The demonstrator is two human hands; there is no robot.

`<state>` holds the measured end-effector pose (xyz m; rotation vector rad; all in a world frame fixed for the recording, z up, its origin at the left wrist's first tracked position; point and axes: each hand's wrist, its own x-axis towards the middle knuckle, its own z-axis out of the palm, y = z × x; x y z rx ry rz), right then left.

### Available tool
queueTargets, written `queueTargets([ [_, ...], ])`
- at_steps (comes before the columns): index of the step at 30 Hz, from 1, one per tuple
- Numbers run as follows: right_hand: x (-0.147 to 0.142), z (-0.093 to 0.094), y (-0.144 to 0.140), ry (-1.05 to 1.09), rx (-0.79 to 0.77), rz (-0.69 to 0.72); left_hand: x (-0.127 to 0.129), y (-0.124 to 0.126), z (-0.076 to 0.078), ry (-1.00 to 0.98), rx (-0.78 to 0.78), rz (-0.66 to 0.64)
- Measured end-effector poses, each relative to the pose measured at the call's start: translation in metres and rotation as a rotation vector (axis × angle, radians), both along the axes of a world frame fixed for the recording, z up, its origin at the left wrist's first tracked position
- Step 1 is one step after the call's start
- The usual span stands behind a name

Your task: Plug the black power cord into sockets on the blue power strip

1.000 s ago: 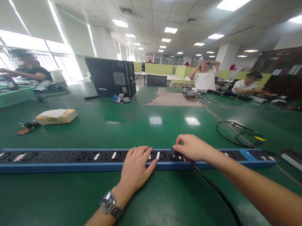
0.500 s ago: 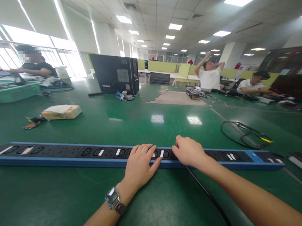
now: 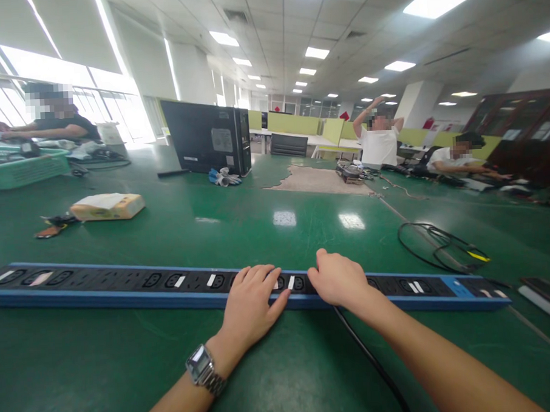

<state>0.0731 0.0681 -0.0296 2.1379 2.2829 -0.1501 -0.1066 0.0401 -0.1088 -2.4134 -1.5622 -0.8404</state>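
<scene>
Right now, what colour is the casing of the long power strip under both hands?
Blue casing with a black socket face, on the power strip; the head view shows it clearly.

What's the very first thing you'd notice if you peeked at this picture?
A very long blue and black power strip stretches across the shiny green table. Both hands press on its middle: the left hand, with a silver watch on its wrist, lies flat on the sockets, and the right hand covers a spot where a black cable runs out beneath it.
</scene>
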Motion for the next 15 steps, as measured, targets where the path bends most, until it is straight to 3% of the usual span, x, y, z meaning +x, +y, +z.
queueTargets([
  [5,-0.001,0.005,0.009,0.004,-0.098,0.008,0.0,-0.001,0.001,-0.006,0.005,-0.007],
  [15,0.008,0.004,0.013,0.019,-0.121,0.001,0.0,0.0,0.002,-0.024,0.008,-0.011],
])
